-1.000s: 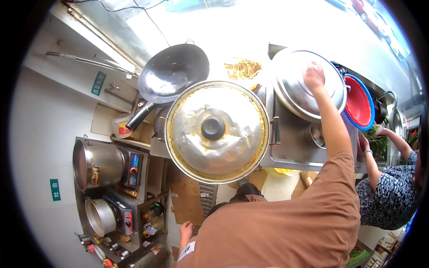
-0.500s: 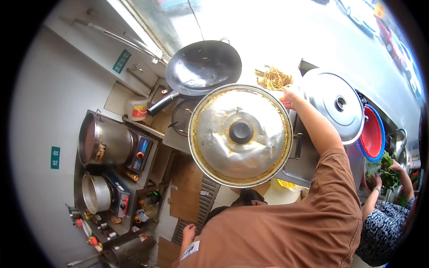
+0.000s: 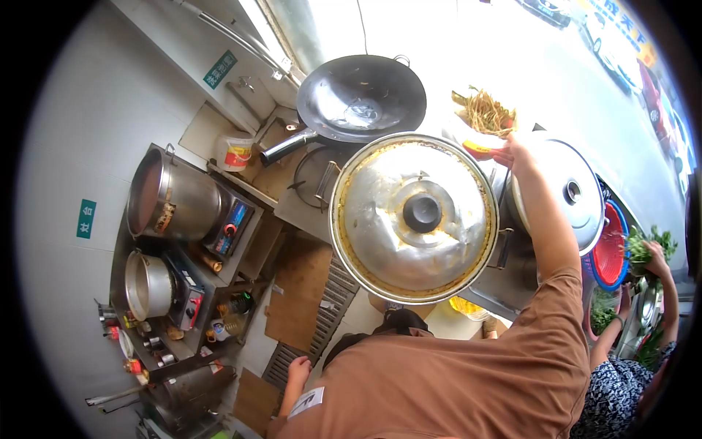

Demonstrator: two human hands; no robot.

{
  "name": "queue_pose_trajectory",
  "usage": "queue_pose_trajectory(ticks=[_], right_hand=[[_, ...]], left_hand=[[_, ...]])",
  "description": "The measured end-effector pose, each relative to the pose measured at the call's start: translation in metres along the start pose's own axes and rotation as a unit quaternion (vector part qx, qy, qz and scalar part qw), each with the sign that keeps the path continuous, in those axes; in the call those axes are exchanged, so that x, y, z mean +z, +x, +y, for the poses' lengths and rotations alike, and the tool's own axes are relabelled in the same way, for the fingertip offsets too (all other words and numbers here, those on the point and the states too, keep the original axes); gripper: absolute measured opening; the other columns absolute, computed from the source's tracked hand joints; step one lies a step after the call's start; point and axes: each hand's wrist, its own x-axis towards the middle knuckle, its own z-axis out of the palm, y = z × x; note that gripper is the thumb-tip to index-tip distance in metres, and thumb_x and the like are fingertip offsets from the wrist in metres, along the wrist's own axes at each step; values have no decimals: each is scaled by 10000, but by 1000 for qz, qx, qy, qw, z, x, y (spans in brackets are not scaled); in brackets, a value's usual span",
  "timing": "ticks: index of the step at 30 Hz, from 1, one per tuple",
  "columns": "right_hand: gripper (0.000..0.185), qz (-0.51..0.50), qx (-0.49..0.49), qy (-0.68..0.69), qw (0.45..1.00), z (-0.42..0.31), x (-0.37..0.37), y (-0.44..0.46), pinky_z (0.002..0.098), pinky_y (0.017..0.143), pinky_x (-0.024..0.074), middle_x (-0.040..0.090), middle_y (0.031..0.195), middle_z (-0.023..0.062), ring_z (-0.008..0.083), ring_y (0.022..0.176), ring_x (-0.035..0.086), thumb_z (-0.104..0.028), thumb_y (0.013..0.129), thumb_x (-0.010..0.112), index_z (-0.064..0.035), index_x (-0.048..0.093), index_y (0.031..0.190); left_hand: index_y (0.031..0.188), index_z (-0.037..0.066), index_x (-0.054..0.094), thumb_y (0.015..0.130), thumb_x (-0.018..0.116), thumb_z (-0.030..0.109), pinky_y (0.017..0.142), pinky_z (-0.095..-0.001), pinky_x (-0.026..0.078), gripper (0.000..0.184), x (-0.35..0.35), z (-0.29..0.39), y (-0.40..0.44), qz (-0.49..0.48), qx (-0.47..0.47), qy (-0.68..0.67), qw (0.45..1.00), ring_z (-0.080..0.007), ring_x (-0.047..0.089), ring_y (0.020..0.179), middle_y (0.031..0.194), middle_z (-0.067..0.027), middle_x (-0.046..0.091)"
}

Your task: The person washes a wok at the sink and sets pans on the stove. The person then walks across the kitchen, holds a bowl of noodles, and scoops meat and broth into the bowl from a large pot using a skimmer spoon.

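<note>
"Two hands to log. Which is busy?"

"My right hand (image 3: 515, 152), arm out past the domed lid (image 3: 423, 214). Fingers point left, partly bent, tips at one end of a red-and-yellow packet (image 3: 479, 150), or what I take for one. Contact likely; can't tell whether they pinch it. My left hand (image 3: 298, 371) hangs low by my side, loosely curled, nothing visible in it; how far it closes, can't tell."

"Where's the packet?"

"Just past the domed lid's far right edge, on the near side of a heap of dry strands (image 3: 488, 115). Glare washes out what lies under it."

"Its lie?"

"Long axis mostly sideways, slightly slanted. Free end points left and a little away from me; other end right and nearer, at my fingertips."

"Step in hand, by your reading?"

"A reach, at the point of contact. Moving the packet would call for thumb and fingers closed firmly on that near end, wrist held clear of the second lid (image 3: 574, 183), which my forearm crosses in view."
</note>
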Motion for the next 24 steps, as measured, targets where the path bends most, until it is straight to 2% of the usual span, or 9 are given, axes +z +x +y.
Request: queue_pose_trajectory(ticks=[4,12,13,14,16,17,18,21,24], right_hand=[[352,7,-90,-22,996,-46,-2,-52,275,528,563,641,795,176,207,636,665,-281,935,424,43,502,1049],[367,-44,-253,-72,964,-106,32,-149,292,619,567,674,846,157,225,696,677,-313,942,472,29,568,1038],[376,-69,-254,-79,962,-110,35,-158,288,629,563,675,857,149,219,712,675,-327,939,478,20,570,1052],[386,-102,-249,-85,959,-115,37,-164,284,638,559,675,869,141,213,727,672,-342,936,484,11,572,1065],[407,-185,-228,-98,951,-129,44,-173,275,657,550,676,891,126,202,758,668,-372,929,497,-7,576,1093],[419,-220,-219,-105,945,-132,55,-181,271,667,545,677,903,118,196,773,666,-387,926,503,-16,578,1106],[431,-256,-206,-120,937,-135,66,-183,267,676,541,677,914,110,190,788,664,-402,923,509,-25,580,1120],[405,-248,-195,-134,940,-100,151,-273,256,636,520,656,843,108,188,732,645,-345,909,537,12,562,1097],[395,-322,-188,-195,907,-28,233,-350,266,616,536,649,857,124,195,718,650,-340,906,527,13,560,1078]], left_hand=[[1117,-43,588,837,573,98,651,-280,507,314,0,13,2,-13,36,37,999,-155,610,707,907,-105,650],[1075,5,622,837,593,166,694,-326,504,289,-8,-59,56,-11,103,34,994,-194,625,789,929,-117,660],[1055,12,627,829,586,204,747,-355,497,299,-8,-74,63,42,200,117,972,-251,630,839,940,-147,660],[1019,34,638,827,582,216,735,-346,497,271,-8,-79,65,58,248,122,959,-209,622,823,898,-133,661],[980,28,635,808,573,180,735,-365,493,238,-6,-90,82,43,206,87,974,-267,629,835,910,-159,654],[1010,30,630,811,574,183,732,-374,492,257,-6,-85,80,79,268,91,956,-295,627,836,915,-171,649],[1049,32,623,815,573,179,734,-375,492,281,-26,-45,44,58,224,137,963,-296,630,849,928,-173,647],[1092,8,608,843,589,184,787,-339,503,305,-50,-7,14,10,326,21,945,-240,644,907,979,-163,657],[1139,-20,568,888,593,171,860,-317,499,317,-88,23,-34,-37,430,-111,895,-210,627,973,1047,-150,645]])
